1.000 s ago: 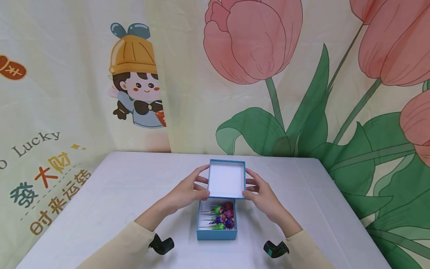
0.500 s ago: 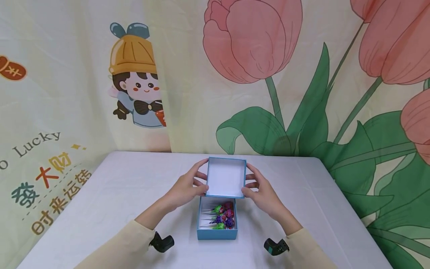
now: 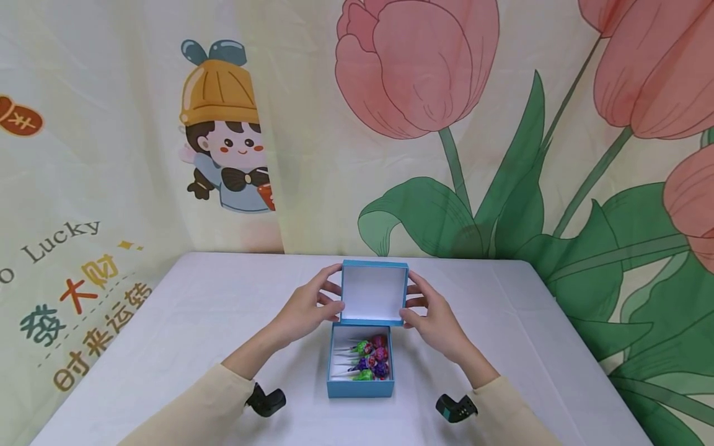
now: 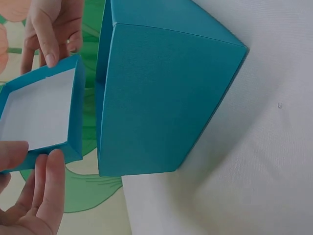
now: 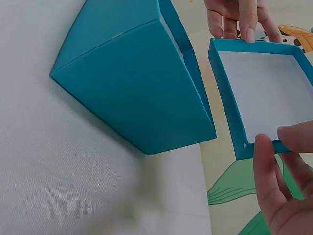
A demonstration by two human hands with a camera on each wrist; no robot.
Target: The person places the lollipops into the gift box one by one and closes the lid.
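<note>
A blue box lid (image 3: 374, 293) with a white inside is held up, tilted so its inside faces the head camera. My left hand (image 3: 307, 310) grips its left side, thumb at the lower corner. On the opposite side my right hand (image 3: 440, 322) holds it the same way. Below the lid stands the blue box (image 3: 360, 389) on the table, its top uncovered. Several lollipops (image 3: 372, 359) in green, purple and red wrappers lie inside, white sticks pointing left. Both wrist views show the lid (image 4: 39, 112) raised apart from the box (image 5: 132, 88); its contents are hidden there.
A white cloth covers the table (image 3: 223, 297). Behind it hangs a curtain (image 3: 312, 155) printed with tulips and a cartoon figure. A black wrist device (image 3: 266, 401) sits at the left cuff, another black device (image 3: 456, 409) at the right.
Both hands have raised the lid slightly and shifted it a little left. It has tilted, so more of its inner walls shows. The box and lollipops stay put.
</note>
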